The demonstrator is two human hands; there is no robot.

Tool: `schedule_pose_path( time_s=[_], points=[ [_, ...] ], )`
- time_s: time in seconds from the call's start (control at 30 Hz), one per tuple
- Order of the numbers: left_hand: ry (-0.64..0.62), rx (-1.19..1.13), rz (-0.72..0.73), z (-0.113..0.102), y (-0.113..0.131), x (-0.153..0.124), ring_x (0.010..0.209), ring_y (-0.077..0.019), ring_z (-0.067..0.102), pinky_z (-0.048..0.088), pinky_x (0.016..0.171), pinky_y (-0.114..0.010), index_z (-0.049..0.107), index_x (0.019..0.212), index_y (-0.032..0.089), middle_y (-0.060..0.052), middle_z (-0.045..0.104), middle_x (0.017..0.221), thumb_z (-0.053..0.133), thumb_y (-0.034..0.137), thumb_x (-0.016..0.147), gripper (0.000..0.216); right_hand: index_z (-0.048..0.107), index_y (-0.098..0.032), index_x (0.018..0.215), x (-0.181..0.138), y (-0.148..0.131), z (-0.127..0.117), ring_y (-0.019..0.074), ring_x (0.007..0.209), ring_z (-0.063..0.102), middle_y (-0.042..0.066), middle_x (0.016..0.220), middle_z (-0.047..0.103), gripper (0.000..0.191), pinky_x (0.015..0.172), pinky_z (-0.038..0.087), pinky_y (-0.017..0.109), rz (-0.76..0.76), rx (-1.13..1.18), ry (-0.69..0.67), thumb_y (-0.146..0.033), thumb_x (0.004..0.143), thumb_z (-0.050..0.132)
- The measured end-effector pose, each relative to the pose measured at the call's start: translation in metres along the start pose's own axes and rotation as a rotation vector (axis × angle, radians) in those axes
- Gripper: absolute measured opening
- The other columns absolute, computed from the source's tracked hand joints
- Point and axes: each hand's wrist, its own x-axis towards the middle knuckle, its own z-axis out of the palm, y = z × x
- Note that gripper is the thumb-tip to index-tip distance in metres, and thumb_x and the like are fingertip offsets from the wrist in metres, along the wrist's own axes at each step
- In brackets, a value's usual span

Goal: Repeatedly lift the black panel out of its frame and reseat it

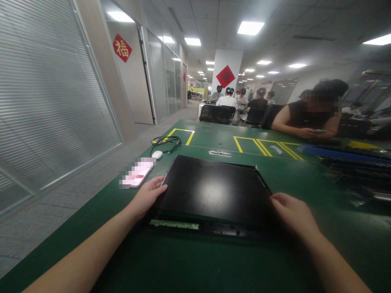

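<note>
A flat black display panel [214,189] lies on the green table [189,260] in front of me, with a thin green circuit strip [174,224] along its near edge. My left hand [148,196] grips the panel's left edge, thumb on top and fingers curled under. At the right near corner, my right hand [291,213] holds the panel's right edge, its fingers curled around the side.
A phone [139,173] lies left of the panel, a white mouse [157,154] and a coiled black cable [166,141] behind it. Yellow tape outlines [262,146] mark the table. A seated person [308,116] and dark stacked parts [351,162] are at the right. Other people sit far behind.
</note>
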Motion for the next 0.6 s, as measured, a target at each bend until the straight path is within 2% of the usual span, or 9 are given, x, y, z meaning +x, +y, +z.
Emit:
schedule_pose_path(
  time_s=[0.2,0.43,0.6],
  points=[
    [0.013,0.007,-0.010,0.0008,0.0006,0.0000,0.095,-0.0288,0.076,0.060,0.074,-0.033,0.066,0.109,0.016,-0.012,0.080,0.106,0.082,0.018,0.066,0.046,0.076,-0.026,0.091,-0.0008,-0.0003,-0.0011,0.0247,0.082,0.069,0.004,0.088,0.077,0.035,0.066,0.047,0.033,0.003,0.016,0.014,-0.046,0.080,0.049],
    [0.018,-0.027,-0.039,0.0037,0.0041,-0.0029,0.090,-0.0280,0.077,0.061,0.069,-0.031,0.067,0.109,0.014,-0.013,0.080,0.103,0.080,0.013,0.068,0.044,0.077,-0.027,0.087,0.0014,0.0037,0.0007,0.0257,0.080,0.069,0.004,0.086,0.077,0.034,0.064,0.046,0.033,0.024,0.018,0.058,-0.046,0.080,0.049],
    [0.029,-0.043,-0.057,0.0057,0.0051,-0.0025,0.086,-0.0257,0.078,0.061,0.064,-0.028,0.065,0.109,0.013,-0.013,0.080,0.104,0.074,0.007,0.072,0.039,0.076,-0.026,0.089,0.0014,0.0030,0.0001,0.0266,0.084,0.068,0.004,0.088,0.077,0.035,0.067,0.046,0.034,0.049,0.027,0.033,-0.047,0.079,0.050]
  ],
)
